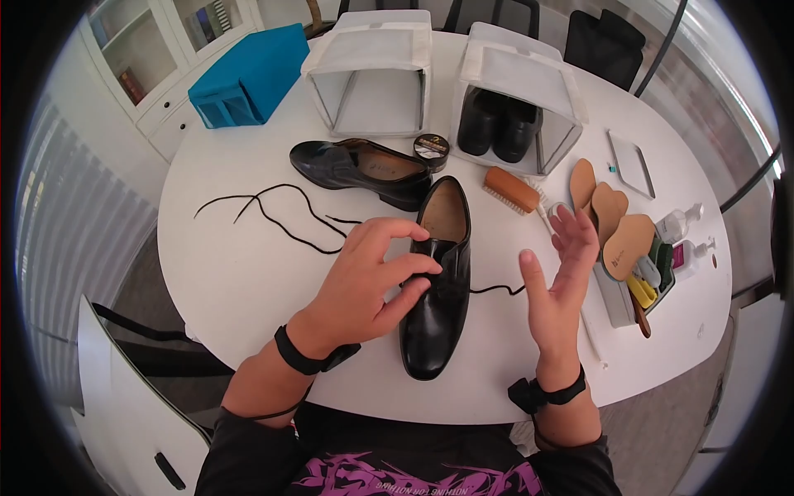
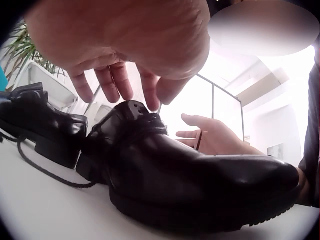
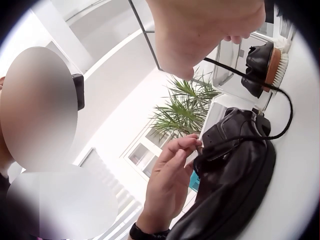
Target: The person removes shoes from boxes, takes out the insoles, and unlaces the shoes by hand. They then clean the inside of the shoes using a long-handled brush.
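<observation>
Black leather shoe, head view: on the white table, sole down, toe toward the wearer, which likely puts the eyelets in easy reach. Left hand comes over its side, fingertips touching the throat, fingers loosely bent and spread, no firm grip visible; probably steadying the flap. Right hand raised, open, thumb apart, off the shoe. Dark lace runs from the shoe toward it; maybe lifted to keep it off the leather. Second shoe lies just beyond, loose lace beside it. Tin and brush near, presumably parked there for reach.

Left wrist view: shoe side-on, upright on its sole, so it likely needs little holding. Left fingers hang over the eyelet flap; exact contact hidden. Right palm open behind, dark strand across it; whether it's pinched, can't tell.

Right wrist view: lace loops out from the eyelets and up behind the right hand, slack, so probably no pull on it. Left fingertips at flap edge; pinch or plain touch, unclear.
</observation>
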### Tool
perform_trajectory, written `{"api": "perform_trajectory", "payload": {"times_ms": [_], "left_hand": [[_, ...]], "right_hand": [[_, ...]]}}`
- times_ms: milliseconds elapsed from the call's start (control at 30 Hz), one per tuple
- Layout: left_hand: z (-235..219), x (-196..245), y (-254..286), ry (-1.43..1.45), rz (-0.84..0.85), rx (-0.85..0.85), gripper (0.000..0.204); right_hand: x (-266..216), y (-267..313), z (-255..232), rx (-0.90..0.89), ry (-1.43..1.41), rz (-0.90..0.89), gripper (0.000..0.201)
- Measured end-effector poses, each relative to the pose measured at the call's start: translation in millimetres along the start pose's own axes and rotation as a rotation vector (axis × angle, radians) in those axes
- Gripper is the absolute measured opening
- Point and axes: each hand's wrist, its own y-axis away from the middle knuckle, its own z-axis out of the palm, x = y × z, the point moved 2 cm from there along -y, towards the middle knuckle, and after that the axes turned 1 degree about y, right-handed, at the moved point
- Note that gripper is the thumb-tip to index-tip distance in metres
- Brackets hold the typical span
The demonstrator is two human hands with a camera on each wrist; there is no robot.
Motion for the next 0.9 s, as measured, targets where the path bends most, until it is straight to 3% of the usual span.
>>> {"api": "perform_trajectory", "payload": {"times_ms": [67,133,167,233,267,367,433,600,733,833,900], "left_hand": [[1.4,-2.6,1.4,0.010,-0.016,-0.001,0.039],[1.5,-1.7,2.3,0.020,-0.035,-0.005,0.037],[0.4,0.2,1.2,0.036,-0.045,-0.028,0.040],[-2.1,2.0,0.4,0.053,-0.053,-0.053,0.042],[-2.8,2.3,0.5,0.051,-0.058,-0.056,0.042],[-5.2,4.3,-0.1,0.056,-0.075,-0.054,0.039],[-6.5,2.9,0.7,0.057,-0.089,-0.046,0.037],[-5.9,-0.2,0.9,-0.020,0.052,-0.014,0.024],[3.2,2.4,0.4,-0.126,0.041,-0.021,0.025],[9.2,2.6,1.7,-0.090,-0.001,-0.026,0.026],[11.7,1.0,1.9,0.029,-0.017,-0.017,0.025]], "right_hand": [[0.5,-4.5,-4.0,0.034,-0.041,0.005,0.092],[-1.5,-10.4,-10.6,-0.356,-0.053,-0.275,0.091],[-10.5,-10.2,-7.1,-0.423,-0.009,-0.331,0.078],[-5.3,-2.4,4.4,-0.522,-0.020,-0.228,0.067],[-10.9,0.7,13.7,-0.529,0.021,-0.279,0.058],[-7.7,6.0,34.0,-0.631,0.138,-0.406,0.058],[-8.2,7.5,40.3,-0.608,0.122,-0.396,0.060],[-1.9,3.7,44.1,-0.540,0.114,-0.453,0.055],[-6.8,2.7,44.4,-0.533,0.109,-0.439,0.049],[-8.6,2.6,44.9,-0.497,0.131,-0.435,0.045],[-2.3,1.7,43.3,-0.515,0.066,-0.331,0.038]]}}
